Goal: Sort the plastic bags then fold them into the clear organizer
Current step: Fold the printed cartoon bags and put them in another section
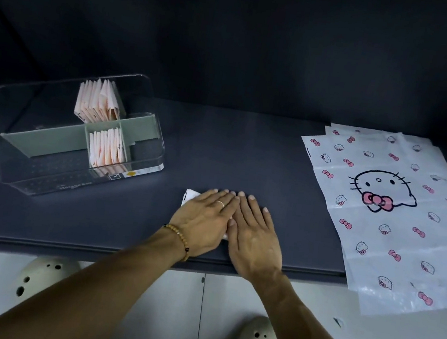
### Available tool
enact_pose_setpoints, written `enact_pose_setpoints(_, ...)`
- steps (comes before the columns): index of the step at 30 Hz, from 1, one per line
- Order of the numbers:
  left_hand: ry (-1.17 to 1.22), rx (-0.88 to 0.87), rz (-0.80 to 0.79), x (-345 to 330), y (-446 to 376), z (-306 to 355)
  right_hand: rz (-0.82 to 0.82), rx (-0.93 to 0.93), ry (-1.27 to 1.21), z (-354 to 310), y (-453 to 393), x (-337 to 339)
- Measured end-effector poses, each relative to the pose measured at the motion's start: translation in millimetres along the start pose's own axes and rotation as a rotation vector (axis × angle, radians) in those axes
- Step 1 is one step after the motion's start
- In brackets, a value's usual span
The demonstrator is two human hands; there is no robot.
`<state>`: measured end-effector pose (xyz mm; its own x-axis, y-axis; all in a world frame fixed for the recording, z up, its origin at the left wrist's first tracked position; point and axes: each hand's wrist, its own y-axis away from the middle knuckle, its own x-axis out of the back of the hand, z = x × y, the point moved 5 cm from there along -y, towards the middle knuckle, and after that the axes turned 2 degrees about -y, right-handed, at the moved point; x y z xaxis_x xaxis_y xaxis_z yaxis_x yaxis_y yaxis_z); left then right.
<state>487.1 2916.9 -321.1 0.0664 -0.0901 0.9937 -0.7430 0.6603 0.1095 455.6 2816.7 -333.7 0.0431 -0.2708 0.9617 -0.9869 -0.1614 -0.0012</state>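
My left hand and my right hand lie flat side by side, fingers straight, pressing a small folded white bag onto the dark table. Only a corner of that bag shows at the left fingers, plus a sliver between the hands. At the left stands the clear organizer with grey dividers. Two of its compartments hold upright folded pink-and-white bags: the rear one and the front one. A stack of flat white bags printed with cartoon cats and pink bows lies on the right.
The dark table ends at a front edge just below my wrists. The flat bags overhang that edge at the right. Below it are a pale tiled floor and two cream perforated clogs. A dark wall rises behind the table.
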Motion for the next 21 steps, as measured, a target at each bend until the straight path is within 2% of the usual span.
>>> enact_pose_setpoints(6,0.059,0.006,0.054,-4,12,-30,-0.024,-0.013,0.045,-2,1,1)
enact_pose_setpoints(15,0.185,0.141,-0.039,-18,53,-88,-0.081,-0.014,0.123,1,-2,-10)
enact_pose_setpoints(20,0.414,0.352,0.117,9,43,-82,-0.062,-0.014,0.099,1,-3,-8)
enact_pose_setpoints(21,0.434,0.352,0.104,13,36,-76,-0.057,-0.014,0.09,1,-3,-8)
